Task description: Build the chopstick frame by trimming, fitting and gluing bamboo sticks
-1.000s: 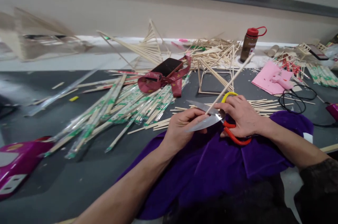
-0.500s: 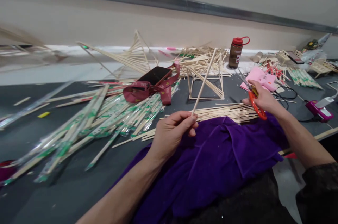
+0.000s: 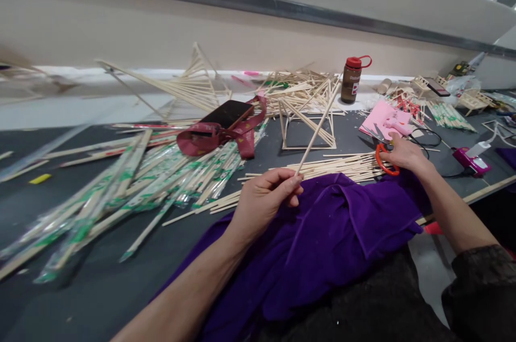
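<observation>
My left hand (image 3: pixel 266 194) is closed, with a thin wooden stick (image 3: pixel 318 129) pinched between thumb and fingers. The stick slants up and to the right from the fingertips. Further right, my right hand (image 3: pixel 405 154) is closed on the scissors (image 3: pixel 386 163), which have orange-red handles. Their blades stand apart and point away from me, beside a pink sheet of paper (image 3: pixel 381 116). Behind the left hand's stick stands a small frame of glued sticks (image 3: pixel 309 147). A row of loose sticks (image 3: pixel 342 169) lies between my hands, at the edge of a purple cloth (image 3: pixel 322 223).
Plastic-wrapped chopsticks (image 3: pixel 129 186) spread over the left of the dark table. A phone (image 3: pixel 229 114) with a red strap lies on them. Toward the wall are a stick pile (image 3: pixel 302 86), a larger stick model (image 3: pixel 169 76) and a brown bottle (image 3: pixel 350 84). A purple device (image 3: pixel 471 162) sits at right.
My right hand has lowered the scissors toward the table, and their blades have come nearer the pink paper. My left hand keeps its pinch on the stick. The view has shifted slightly to the right.
</observation>
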Action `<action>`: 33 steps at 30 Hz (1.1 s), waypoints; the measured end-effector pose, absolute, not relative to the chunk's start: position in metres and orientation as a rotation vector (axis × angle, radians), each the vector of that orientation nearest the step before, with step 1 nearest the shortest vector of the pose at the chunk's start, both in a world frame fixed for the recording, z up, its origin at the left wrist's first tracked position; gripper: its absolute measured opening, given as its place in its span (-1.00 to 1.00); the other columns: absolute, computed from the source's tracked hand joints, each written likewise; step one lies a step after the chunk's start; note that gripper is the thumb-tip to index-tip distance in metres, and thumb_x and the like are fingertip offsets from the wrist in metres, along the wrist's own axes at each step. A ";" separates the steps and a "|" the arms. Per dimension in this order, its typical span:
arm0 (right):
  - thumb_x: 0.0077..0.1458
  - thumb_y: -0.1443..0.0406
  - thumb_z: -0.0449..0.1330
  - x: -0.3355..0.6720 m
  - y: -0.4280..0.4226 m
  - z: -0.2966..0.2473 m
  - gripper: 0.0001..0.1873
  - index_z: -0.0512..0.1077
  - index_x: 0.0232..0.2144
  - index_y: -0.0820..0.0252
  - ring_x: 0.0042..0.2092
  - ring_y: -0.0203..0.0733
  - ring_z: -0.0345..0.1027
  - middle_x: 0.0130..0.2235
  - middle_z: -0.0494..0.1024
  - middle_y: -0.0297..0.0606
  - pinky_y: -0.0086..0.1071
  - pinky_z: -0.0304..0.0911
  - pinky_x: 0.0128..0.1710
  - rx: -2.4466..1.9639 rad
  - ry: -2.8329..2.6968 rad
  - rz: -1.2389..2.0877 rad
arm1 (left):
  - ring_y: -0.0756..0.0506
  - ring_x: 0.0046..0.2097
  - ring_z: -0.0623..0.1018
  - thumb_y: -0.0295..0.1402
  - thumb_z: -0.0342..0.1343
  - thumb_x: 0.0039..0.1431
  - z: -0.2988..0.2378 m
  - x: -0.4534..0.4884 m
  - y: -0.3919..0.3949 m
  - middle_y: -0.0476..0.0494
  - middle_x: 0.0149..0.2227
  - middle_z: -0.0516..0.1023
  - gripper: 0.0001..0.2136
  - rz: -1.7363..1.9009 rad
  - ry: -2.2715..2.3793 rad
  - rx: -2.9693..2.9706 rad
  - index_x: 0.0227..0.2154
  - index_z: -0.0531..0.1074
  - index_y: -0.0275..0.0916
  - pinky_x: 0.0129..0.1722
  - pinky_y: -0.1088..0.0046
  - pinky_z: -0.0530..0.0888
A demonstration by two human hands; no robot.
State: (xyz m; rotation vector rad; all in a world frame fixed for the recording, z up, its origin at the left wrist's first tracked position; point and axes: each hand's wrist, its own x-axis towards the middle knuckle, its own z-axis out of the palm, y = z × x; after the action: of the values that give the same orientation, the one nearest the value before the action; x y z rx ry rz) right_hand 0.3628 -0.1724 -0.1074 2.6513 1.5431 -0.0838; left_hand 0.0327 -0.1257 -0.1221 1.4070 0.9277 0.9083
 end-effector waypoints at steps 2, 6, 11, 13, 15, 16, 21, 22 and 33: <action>0.01 -0.12 0.06 0.359 -0.173 -0.107 -0.17 0.16 0.18 0.29 -0.01 0.21 0.42 0.02 0.50 0.12 -0.18 0.27 -0.17 2.613 1.515 -0.076 | 0.04 -0.62 0.44 -0.20 0.27 -0.08 -0.121 0.034 -0.126 -0.02 -0.59 0.53 -0.78 0.902 0.930 1.410 -0.47 0.49 -0.27 -0.58 0.57 0.34; -0.02 -0.11 0.08 0.356 -0.170 -0.105 -0.21 0.25 0.12 0.30 -0.02 0.25 0.42 -0.01 0.51 0.15 -0.15 0.28 -0.19 2.533 1.521 -0.061 | 0.03 -0.62 0.44 -0.17 0.28 -0.09 -0.121 0.035 -0.126 -0.03 -0.59 0.53 -0.75 0.901 0.946 1.417 -0.46 0.49 -0.27 -0.59 0.55 0.35; -0.04 -0.15 0.10 0.360 -0.161 -0.100 -0.26 0.41 -0.02 0.31 -0.05 0.22 0.44 -0.07 0.54 0.15 -0.15 0.27 -0.19 2.397 1.572 -0.105 | 0.02 -0.62 0.44 -0.18 0.27 -0.08 -0.121 0.035 -0.126 -0.03 -0.59 0.52 -0.76 0.893 0.937 1.437 -0.47 0.49 -0.26 -0.59 0.55 0.35; -0.10 -0.19 0.13 0.362 -0.157 -0.096 -0.24 0.45 -0.06 0.28 -0.05 0.20 0.44 -0.08 0.55 0.11 -0.17 0.26 -0.19 2.345 1.604 -0.130 | 0.03 -0.62 0.43 -0.19 0.27 -0.07 -0.121 0.035 -0.126 -0.02 -0.59 0.51 -0.78 0.885 0.921 1.444 -0.49 0.49 -0.25 -0.59 0.55 0.35; -0.14 -0.23 0.15 0.361 -0.155 -0.090 -0.21 0.48 -0.08 0.26 -0.07 0.18 0.45 -0.09 0.57 0.08 -0.19 0.26 -0.20 2.305 1.631 -0.144 | 0.03 -0.63 0.42 -0.19 0.26 -0.07 -0.119 0.035 -0.127 -0.02 -0.60 0.51 -0.78 0.869 0.914 1.448 -0.50 0.48 -0.25 -0.60 0.55 0.35; -0.15 -0.23 0.17 0.359 -0.156 -0.087 -0.22 0.49 -0.10 0.26 -0.07 0.18 0.45 -0.10 0.57 0.08 -0.19 0.26 -0.20 2.289 1.643 -0.140 | 0.03 -0.63 0.42 -0.19 0.26 -0.08 -0.118 0.035 -0.127 -0.02 -0.60 0.51 -0.78 0.860 0.909 1.447 -0.50 0.48 -0.25 -0.60 0.55 0.34; 0.12 0.00 0.09 0.329 -0.169 -0.064 -0.48 0.49 -0.05 0.26 -0.04 0.16 0.44 -0.15 0.60 0.07 -0.14 0.24 -0.14 2.318 1.892 0.085 | 0.05 -0.64 0.41 -0.19 0.28 -0.11 -0.116 0.035 -0.130 -0.02 -0.59 0.51 -0.77 0.811 0.852 1.354 -0.50 0.50 -0.26 -0.61 0.55 0.34; 0.17 0.08 0.07 0.317 -0.173 -0.061 -0.56 0.50 -0.05 0.21 -0.08 0.08 0.46 -0.19 0.62 -0.02 -0.16 0.25 -0.13 2.328 2.097 0.071 | 0.05 -0.65 0.41 -0.18 0.29 -0.11 -0.117 0.035 -0.130 -0.02 -0.58 0.51 -0.77 0.788 0.834 1.327 -0.49 0.51 -0.27 -0.61 0.55 0.34; 0.26 0.20 0.04 0.214 -0.159 -0.092 -0.73 0.50 -0.30 0.18 -0.15 -0.25 0.35 -0.23 0.46 -0.21 -0.38 0.29 -0.14 1.632 3.456 -0.786 | 0.05 -0.61 0.42 -0.12 0.28 -0.03 -0.124 0.034 -0.131 -0.07 -0.60 0.49 -0.70 0.649 0.669 1.308 -0.56 0.52 -0.31 -0.53 0.53 0.37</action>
State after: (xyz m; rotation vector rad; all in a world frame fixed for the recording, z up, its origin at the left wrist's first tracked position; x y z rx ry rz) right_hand 0.2141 -0.1588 -0.0915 1.6320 3.4561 -0.7857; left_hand 0.0336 -0.1310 -0.1244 1.3080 0.6693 0.6494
